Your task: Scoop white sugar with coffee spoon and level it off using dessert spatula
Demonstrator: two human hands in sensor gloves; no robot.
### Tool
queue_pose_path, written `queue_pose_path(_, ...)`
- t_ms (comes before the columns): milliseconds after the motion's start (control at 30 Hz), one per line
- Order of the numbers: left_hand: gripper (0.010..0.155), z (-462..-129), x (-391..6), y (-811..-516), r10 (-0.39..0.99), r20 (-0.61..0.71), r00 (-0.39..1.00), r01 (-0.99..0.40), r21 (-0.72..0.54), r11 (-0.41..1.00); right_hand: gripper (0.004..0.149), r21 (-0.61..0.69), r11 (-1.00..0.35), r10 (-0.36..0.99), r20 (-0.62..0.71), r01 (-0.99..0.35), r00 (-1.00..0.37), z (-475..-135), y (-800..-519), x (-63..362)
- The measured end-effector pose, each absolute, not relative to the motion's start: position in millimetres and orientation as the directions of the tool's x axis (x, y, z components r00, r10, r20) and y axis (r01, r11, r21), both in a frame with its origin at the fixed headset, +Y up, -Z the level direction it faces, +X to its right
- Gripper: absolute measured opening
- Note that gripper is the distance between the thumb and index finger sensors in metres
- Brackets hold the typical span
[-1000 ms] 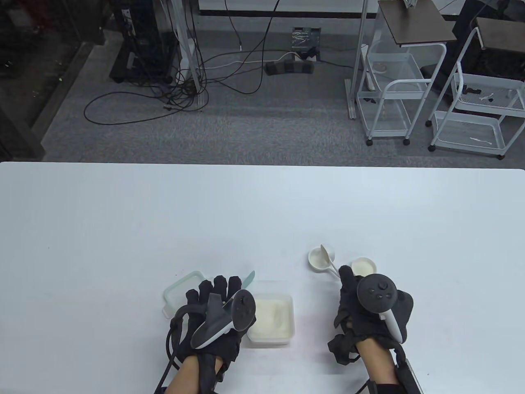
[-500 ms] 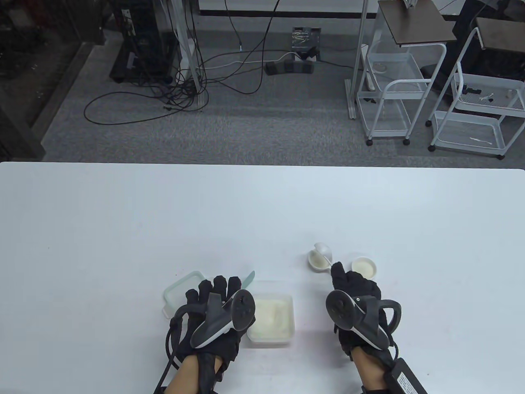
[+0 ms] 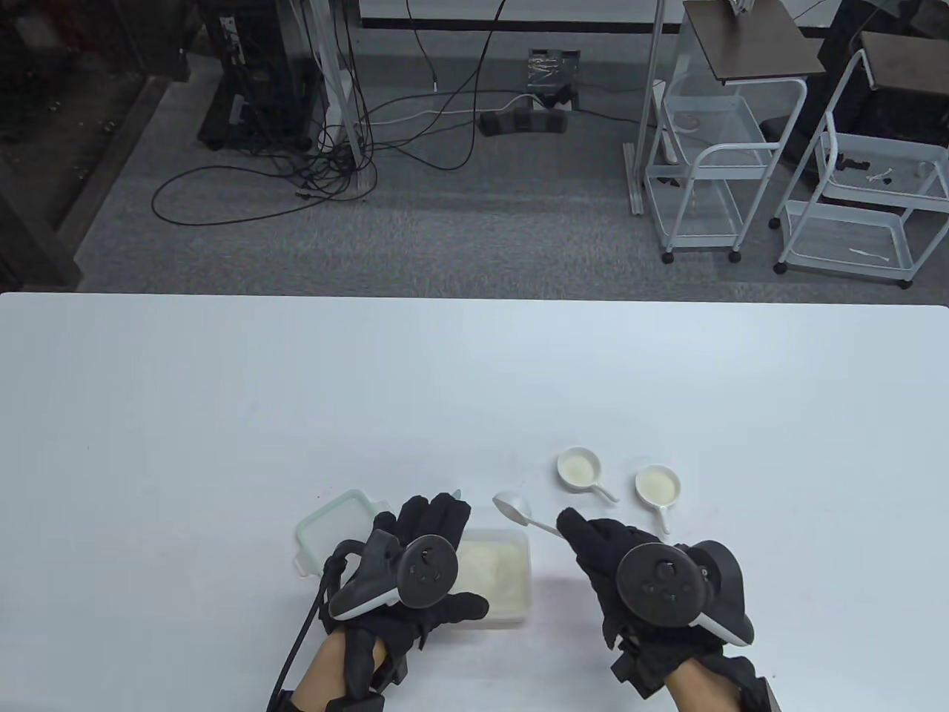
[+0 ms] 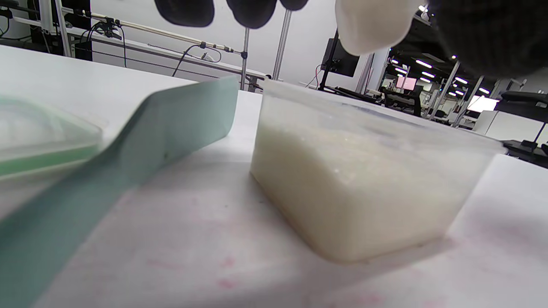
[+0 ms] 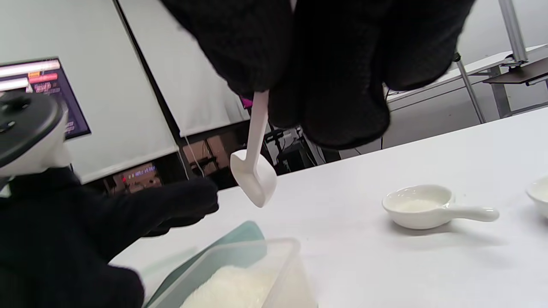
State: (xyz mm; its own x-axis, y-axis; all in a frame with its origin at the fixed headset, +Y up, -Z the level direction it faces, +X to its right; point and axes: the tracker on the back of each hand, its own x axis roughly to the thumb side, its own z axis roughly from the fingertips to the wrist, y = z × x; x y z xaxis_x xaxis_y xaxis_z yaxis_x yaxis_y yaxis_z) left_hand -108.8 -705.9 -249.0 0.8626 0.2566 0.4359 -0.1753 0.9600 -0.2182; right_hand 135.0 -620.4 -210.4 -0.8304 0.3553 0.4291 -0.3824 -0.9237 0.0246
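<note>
My right hand (image 3: 586, 538) pinches the handle of the white coffee spoon (image 3: 513, 508). It holds the spoon in the air, its bowl just beyond the far right corner of the clear sugar container (image 3: 528, 571). The spoon bowl looks empty in the right wrist view (image 5: 254, 179). White sugar (image 3: 489, 567) fills the container, which also shows in the left wrist view (image 4: 364, 184). My left hand (image 3: 437, 534) is spread over the container's left side and grips nothing. The green dessert spatula (image 4: 141, 149) lies flat on the table under it; only its tip (image 3: 458, 492) shows from above.
Two small white handled dishes (image 3: 606, 492) (image 3: 662, 521) stand to the right of the spoon, each with pale contents. The container's green-rimmed lid (image 3: 326, 523) lies on the table left of my left hand.
My right hand carried the spoon from over the left dish leftward toward the sugar container. My left hand turned and shifted right, spreading over the container's left edge.
</note>
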Motion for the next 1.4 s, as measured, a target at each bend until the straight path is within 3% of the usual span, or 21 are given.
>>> queue_pose_path(133, 0.12, -252.1, -107.9, -715.8, 0.267, 0.44, 0.857, -0.169, -0.249, 0.954, 0.045, 0.028, -0.976, 0.204, 0.459, -0.215, -0.865, -199.4, -621.2, 109.6)
queue_pose_path(400, 0.118, -252.6, -99.3, -723.7, 0.244, 0.467, 0.85, -0.132, -0.259, 0.957, 0.044, -0.109, -0.993, -0.098, 0.526, 0.048, -0.845, -187.9, -634.2, 74.4)
queue_pose_path(733, 0.114, -252.5, -97.3, -723.8, 0.239, 0.466, 0.852, -0.118, -0.274, 0.954, 0.044, -0.177, -0.966, -0.256, 0.537, 0.189, -0.804, -180.7, -644.9, 55.1)
queue_pose_path(900, 0.114, -252.3, -96.4, -724.0, 0.231, 0.463, 0.856, -0.106, -0.282, 0.954, 0.044, -0.15, -0.956, -0.293, 0.504, 0.252, -0.812, -179.1, -647.9, 50.5)
queue_pose_path(1067, 0.113, -252.2, -95.8, -724.0, 0.223, 0.46, 0.86, -0.094, -0.286, 0.953, 0.043, -0.055, -0.98, -0.193, 0.514, 0.192, -0.836, -180.8, -649.8, 51.7)
queue_pose_path(1167, 0.113, -252.3, -95.3, -724.1, 0.219, 0.457, 0.862, -0.089, -0.29, 0.953, 0.043, 0.034, -0.995, -0.064, 0.507, 0.094, -0.86, -185.8, -650.8, 57.8)
queue_pose_path(1300, 0.113, -252.1, -95.0, -724.2, 0.217, 0.456, 0.863, -0.086, -0.289, 0.953, 0.043, 0.186, -0.973, 0.206, 0.424, -0.138, -0.882, -198.2, -653.1, 74.1)
queue_pose_path(1400, 0.113, -251.8, -95.0, -724.3, 0.215, 0.455, 0.864, -0.085, -0.289, 0.953, 0.043, 0.227, -0.921, 0.378, 0.321, -0.317, -0.868, -211.3, -657.9, 95.3)
